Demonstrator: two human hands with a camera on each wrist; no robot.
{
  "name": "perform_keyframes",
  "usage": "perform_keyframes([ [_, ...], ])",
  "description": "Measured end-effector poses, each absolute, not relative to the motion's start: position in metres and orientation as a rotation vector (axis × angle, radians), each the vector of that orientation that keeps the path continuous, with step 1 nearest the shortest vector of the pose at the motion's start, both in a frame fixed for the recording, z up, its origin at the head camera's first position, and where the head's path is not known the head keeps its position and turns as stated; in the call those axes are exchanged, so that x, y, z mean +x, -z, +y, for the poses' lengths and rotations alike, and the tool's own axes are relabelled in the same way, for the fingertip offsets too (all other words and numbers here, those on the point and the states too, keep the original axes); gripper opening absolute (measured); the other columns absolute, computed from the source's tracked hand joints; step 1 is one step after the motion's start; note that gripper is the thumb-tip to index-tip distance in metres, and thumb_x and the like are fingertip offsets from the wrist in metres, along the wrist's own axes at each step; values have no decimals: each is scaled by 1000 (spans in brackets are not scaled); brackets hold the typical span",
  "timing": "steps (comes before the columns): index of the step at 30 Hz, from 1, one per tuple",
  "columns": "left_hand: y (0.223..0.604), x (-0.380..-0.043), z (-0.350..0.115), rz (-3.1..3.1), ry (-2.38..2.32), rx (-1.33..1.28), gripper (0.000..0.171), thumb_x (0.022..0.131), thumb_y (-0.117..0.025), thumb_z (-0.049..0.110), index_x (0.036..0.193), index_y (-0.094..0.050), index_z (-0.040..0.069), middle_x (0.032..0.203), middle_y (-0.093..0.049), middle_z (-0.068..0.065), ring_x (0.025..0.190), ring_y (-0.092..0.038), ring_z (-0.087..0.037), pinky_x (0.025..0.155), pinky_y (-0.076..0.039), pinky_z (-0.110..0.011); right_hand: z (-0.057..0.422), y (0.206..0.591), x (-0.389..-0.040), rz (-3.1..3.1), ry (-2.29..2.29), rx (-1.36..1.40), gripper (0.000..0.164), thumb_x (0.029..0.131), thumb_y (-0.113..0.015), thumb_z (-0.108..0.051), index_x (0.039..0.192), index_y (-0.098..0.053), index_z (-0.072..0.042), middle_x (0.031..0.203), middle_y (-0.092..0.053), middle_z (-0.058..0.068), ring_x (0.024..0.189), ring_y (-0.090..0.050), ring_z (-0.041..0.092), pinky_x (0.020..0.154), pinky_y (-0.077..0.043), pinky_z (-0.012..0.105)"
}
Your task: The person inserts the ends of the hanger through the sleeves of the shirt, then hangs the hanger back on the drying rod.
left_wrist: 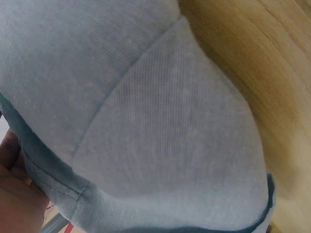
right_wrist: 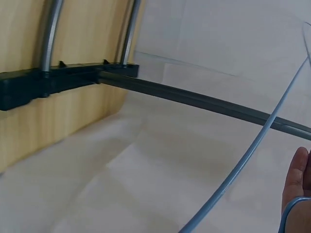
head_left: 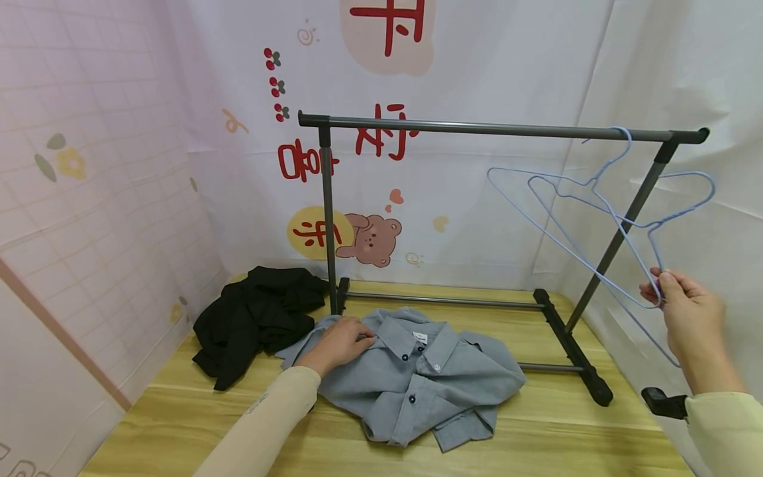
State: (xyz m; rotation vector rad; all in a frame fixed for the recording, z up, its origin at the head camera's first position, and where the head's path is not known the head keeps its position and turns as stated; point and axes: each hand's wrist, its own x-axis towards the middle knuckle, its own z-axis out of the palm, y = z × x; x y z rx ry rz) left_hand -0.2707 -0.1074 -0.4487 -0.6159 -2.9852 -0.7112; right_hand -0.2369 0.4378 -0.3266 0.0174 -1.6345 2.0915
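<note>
A grey button-up shirt [head_left: 387, 391] lies crumpled on the table, its collar toward the rack. My left hand [head_left: 338, 343] grips the shirt near one shoulder; in the left wrist view, grey cloth [left_wrist: 165, 121] fills most of the frame and partly hides the fingers [left_wrist: 9, 148]. On the right, my right hand [head_left: 694, 318] pinches a light blue wire hanger [head_left: 685, 211] whose hook is off the rail. Another blue hanger [head_left: 610, 154] has its hook over the rail, and its lower corner overlaps my fingers. The right wrist view shows a hanger wire [right_wrist: 243, 160] beside the fingers.
A dark metal clothes rack [head_left: 477, 127] stands on the wooden table [head_left: 554, 437], its foot bar [head_left: 572, 351] at the right. A black garment [head_left: 256, 324] lies bunched at the left. Printed cloth walls [head_left: 477, 59] enclose the back and sides.
</note>
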Motion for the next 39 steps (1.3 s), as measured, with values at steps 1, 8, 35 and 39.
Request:
perform_keyframes([
  [1,449,-271,-108,-2980,712,-622,20,97,-65,26,110,-77,15,109,-66,-6,110,-58,-30,96,-45,-50,439,331,-236,-1652,-2090,4,21,101,-54,-10,95,-74,-14,84,-71,-3,70,-70,7,71,-52,14],
  [8,448,-272,-108,-2975,731,-635,20,97,-65,26,110,-77,14,113,-66,-8,113,-58,-32,98,-44,-51,434,370,-234,-1677,-2080,19,22,101,-54,-5,98,-73,-15,85,-69,-4,73,-70,6,72,-53,15],
  [35,443,-280,-112,-2940,697,-723,20,99,-62,25,109,-76,15,98,-67,-1,92,-61,-21,86,-49,-43,366,442,-238,-2602,-996,-32,42,104,-53,-32,130,-63,0,105,-71,22,71,-60,-3,51,-45,24],
  [39,441,-281,-110,-2939,696,-700,20,100,-60,26,108,-76,16,96,-67,1,89,-61,-20,83,-48,-42,351,440,-240,-2465,-854,136,26,100,-62,-16,118,-71,0,89,-71,13,68,-55,-4,47,-40,23],
])
